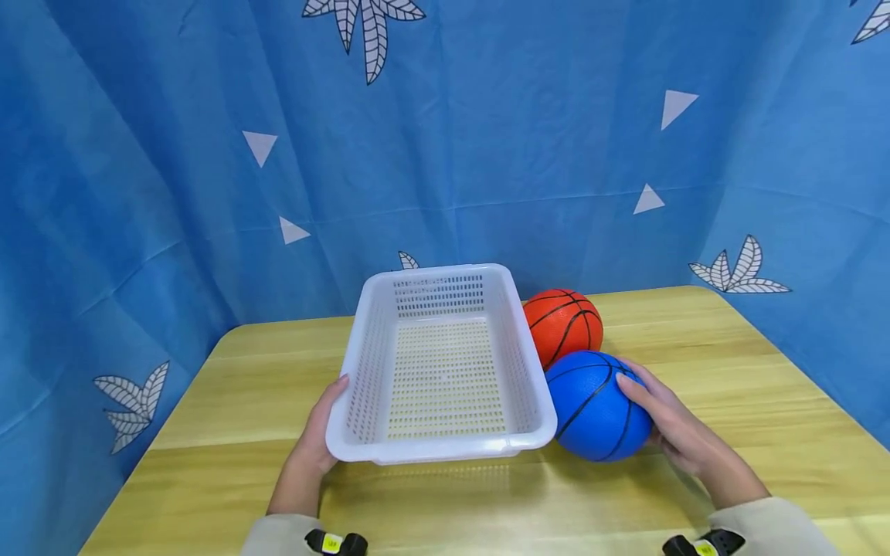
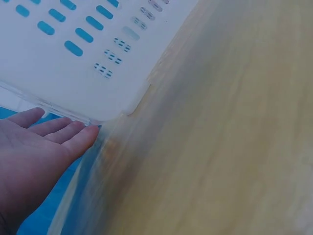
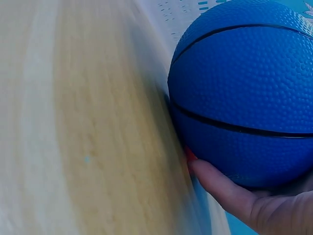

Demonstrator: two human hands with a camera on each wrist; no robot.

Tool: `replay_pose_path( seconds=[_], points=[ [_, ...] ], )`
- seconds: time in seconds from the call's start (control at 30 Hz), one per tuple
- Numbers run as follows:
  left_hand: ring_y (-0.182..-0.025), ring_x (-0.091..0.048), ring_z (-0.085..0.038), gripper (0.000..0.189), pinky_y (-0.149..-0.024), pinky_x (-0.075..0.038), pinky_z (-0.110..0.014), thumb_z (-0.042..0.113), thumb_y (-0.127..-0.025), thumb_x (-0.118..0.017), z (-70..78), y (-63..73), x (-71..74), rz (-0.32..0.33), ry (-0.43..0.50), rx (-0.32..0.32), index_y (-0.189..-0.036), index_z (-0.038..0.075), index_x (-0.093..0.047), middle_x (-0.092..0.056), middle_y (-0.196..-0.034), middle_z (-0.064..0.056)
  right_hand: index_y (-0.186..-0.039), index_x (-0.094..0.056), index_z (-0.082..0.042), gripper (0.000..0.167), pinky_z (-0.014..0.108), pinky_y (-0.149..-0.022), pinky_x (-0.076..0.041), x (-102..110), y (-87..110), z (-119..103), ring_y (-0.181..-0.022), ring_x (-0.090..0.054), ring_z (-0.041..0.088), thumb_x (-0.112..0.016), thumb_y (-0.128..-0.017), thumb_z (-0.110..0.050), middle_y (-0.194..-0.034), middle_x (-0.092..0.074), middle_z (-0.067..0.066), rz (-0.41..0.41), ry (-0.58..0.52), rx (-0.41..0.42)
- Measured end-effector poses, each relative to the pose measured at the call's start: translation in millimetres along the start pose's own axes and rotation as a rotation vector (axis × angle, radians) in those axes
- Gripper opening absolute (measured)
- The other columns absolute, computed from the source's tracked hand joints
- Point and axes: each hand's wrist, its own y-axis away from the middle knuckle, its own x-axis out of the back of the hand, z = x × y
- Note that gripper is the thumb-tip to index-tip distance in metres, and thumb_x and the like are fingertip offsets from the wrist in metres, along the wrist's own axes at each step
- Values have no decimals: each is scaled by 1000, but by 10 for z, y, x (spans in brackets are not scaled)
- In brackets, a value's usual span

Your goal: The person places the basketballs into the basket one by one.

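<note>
A white plastic basket (image 1: 445, 448) with slotted walls and floor stands in the middle of the head view, its inside bare. At its left side my left hand (image 1: 320, 425) touches the rim. In the left wrist view, the fingers (image 2: 58, 134) of that hand lie fairly straight against the rim. My right hand (image 1: 670, 421) holds a blue mini basketball (image 1: 598, 405), thumb over the top and the other fingers round its right side. The ball is close against the basket's right wall. Behind it, a red mini basketball (image 1: 563, 324) is partly hidden.
Everything stands over a light wooden table (image 1: 264, 417) with rounded far corners. A blue curtain (image 1: 487, 154) with white leaf and triangle prints hangs behind it. Wood surface extends to the left of the basket and to the right of the balls.
</note>
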Motion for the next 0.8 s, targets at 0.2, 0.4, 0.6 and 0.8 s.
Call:
replay_pose_path(
  seconds=[0.2, 0.4, 0.6, 0.8],
  points=[
    [-118, -47, -26, 61, -94, -38, -36, 46, -99, -24, 13, 15, 22, -18, -15, -10, -150, 14, -18, -32, -145, -22, -151, -2, -13, 70, 47, -81, -49, -27, -23, -27, -114, -42, 45, -32, -98, -47, -148, -11, 27, 22, -3, 0],
    [-113, -52, -24, 60, -93, -40, -36, 46, -99, -22, 14, -14, 22, -5, -27, -19, -148, 11, -22, -41, -138, -21, -151, -5, -12, 69, 47, -81, -49, -8, -20, -22, -114, -43, 45, -32, -98, -46, -147, -13, 27, 38, -11, 20],
    [-117, -50, -25, 60, -95, -38, -36, 46, -100, -22, -10, -11, 9, -27, -19, -3, -149, 12, -19, -33, -144, -22, -151, -5, -13, 66, 46, -80, -50, 30, 12, 11, -105, -50, 36, -31, -99, -45, -146, -15, 28, 32, -37, 13],
    [-119, -48, -26, 61, -95, -38, -35, 46, -100, -22, -14, 4, 17, -25, -26, 1, -150, 12, -18, -31, -146, -22, -149, -7, -19, 61, 45, -80, -49, 128, 38, 40, -102, -52, 29, -26, -98, -49, -140, -23, 24, -8, -81, 40]
  ],
)
